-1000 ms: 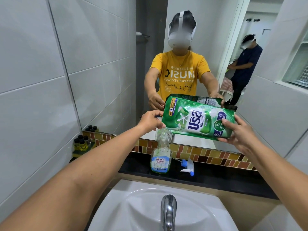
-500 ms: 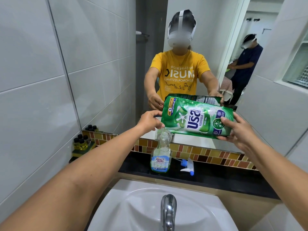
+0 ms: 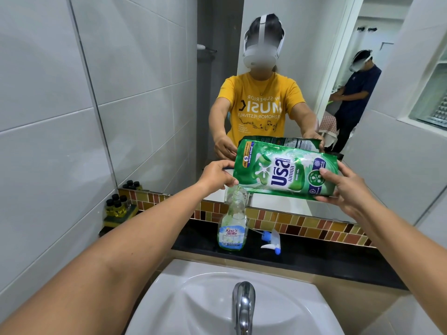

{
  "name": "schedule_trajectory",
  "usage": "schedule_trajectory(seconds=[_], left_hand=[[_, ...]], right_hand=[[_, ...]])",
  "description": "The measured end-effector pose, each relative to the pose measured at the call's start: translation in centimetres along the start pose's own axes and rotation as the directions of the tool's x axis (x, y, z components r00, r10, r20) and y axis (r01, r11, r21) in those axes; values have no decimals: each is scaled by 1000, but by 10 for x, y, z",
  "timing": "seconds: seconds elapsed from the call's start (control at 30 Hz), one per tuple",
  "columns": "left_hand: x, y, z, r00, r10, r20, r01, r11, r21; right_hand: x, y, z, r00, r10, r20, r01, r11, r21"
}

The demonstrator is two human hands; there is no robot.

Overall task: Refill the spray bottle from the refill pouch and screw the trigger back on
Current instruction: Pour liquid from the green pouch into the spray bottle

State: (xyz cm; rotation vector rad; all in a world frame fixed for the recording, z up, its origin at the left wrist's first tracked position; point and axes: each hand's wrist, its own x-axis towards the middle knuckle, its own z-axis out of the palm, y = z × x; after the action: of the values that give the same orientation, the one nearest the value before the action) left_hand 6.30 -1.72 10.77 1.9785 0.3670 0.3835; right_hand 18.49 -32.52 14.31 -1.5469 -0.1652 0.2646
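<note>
A green refill pouch [image 3: 285, 174] lies sideways in the air above a clear spray bottle [image 3: 233, 226] that stands upright and uncapped on the black ledge [image 3: 326, 258]. My left hand [image 3: 217, 175] pinches the pouch's lower left corner just over the bottle's mouth. My right hand [image 3: 343, 187] grips the pouch's right end. A thin stream runs from the corner into the bottle neck. The white and blue trigger [image 3: 272, 240] lies on the ledge to the right of the bottle, apart from it.
A white sink [image 3: 193, 298] with a chrome tap [image 3: 243, 305] sits below the ledge. Small dark-capped bottles [image 3: 117, 205] stand at the ledge's left end. A mirror [image 3: 169, 68] behind reflects me and another person. Tiled walls close in on both sides.
The pouch has tipped slightly, its right end dropping a little with my right hand. My left hand stays at the corner over the bottle.
</note>
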Motion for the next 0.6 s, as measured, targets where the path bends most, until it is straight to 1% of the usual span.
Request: schedule_trajectory(seconds=[0.6], left_hand=[[-2,1,1,1000,-5,-1,5,1000,-4]], right_hand=[[-3,-6,0,1000,-6,-2,6,1000,5]])
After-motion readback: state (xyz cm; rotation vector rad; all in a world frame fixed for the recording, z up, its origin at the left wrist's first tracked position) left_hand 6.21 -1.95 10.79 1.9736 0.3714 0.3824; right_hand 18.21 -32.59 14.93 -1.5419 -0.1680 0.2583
